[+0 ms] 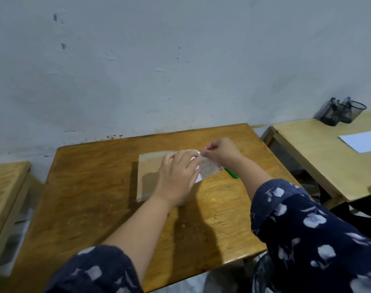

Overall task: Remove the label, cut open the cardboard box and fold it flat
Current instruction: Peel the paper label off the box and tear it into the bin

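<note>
A flat brown cardboard box (149,176) lies on the wooden table (91,187). A white printed label (208,169) curls up from the box's right side. My left hand (177,178) rests over the box and pinches the label's near part. My right hand (220,152) pinches the label's top edge just above the box. A green-handled cutter (232,173) lies on the table right of the box, partly hidden under my right wrist.
A second wooden table (328,157) stands to the right with a white sheet (362,139) and black mesh pen holders (342,112). Another table (4,187) is at the left. A grey wall rises behind. A black bag (262,273) sits below right.
</note>
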